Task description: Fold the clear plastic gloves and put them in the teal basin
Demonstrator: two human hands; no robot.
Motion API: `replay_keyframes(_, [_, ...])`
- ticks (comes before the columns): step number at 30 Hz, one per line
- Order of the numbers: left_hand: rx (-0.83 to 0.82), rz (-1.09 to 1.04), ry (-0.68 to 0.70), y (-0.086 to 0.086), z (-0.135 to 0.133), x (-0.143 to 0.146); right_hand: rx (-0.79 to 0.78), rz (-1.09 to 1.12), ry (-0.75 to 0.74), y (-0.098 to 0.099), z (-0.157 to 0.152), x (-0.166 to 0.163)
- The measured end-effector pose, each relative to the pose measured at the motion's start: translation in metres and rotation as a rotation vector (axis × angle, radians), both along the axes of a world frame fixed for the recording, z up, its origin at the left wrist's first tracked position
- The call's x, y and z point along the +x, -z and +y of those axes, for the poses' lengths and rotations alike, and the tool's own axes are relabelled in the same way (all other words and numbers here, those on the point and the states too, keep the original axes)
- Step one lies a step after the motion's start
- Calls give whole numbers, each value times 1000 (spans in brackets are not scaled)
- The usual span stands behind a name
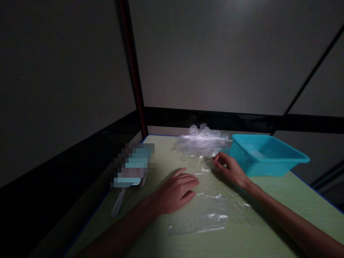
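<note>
A thin, clear disposable plastic glove [208,211] lies spread on the table, its wide end toward me. My left hand [178,191] rests palm down by its left side, fingers stretched out and partly over the film. At the far end, my right hand [228,167] has thumb and fingertips pinched together on the clear plastic. Just beyond, a heap of crumpled clear plastic gloves [202,141] sits at the back of the table. Overlapping see-through film makes the edges of the single glove hard to follow.
A turquoise plastic basin [271,166] stands at the back right, close to my right hand. On the left lies a phone-like device [137,182], mostly blurred out, with a pale strap [118,202]. Dark-trimmed walls rise behind and left of the pale green table [303,204].
</note>
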State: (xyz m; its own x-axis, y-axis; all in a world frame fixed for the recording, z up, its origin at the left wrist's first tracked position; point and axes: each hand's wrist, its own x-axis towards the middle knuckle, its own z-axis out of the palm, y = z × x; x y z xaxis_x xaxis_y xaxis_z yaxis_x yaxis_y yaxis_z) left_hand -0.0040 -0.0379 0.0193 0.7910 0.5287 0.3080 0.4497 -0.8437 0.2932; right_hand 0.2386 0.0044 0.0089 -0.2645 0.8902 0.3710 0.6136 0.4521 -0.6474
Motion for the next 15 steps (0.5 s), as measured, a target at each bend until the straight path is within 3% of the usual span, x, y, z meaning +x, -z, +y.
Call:
replay_keyframes(8, [-24, 18, -1, 2, 0, 0, 11, 156, -41, -12, -21, -9])
replay_keyframes(15, [-13, 26, -41, 2, -1, 1, -65, -73, -227, -20, -46, -2])
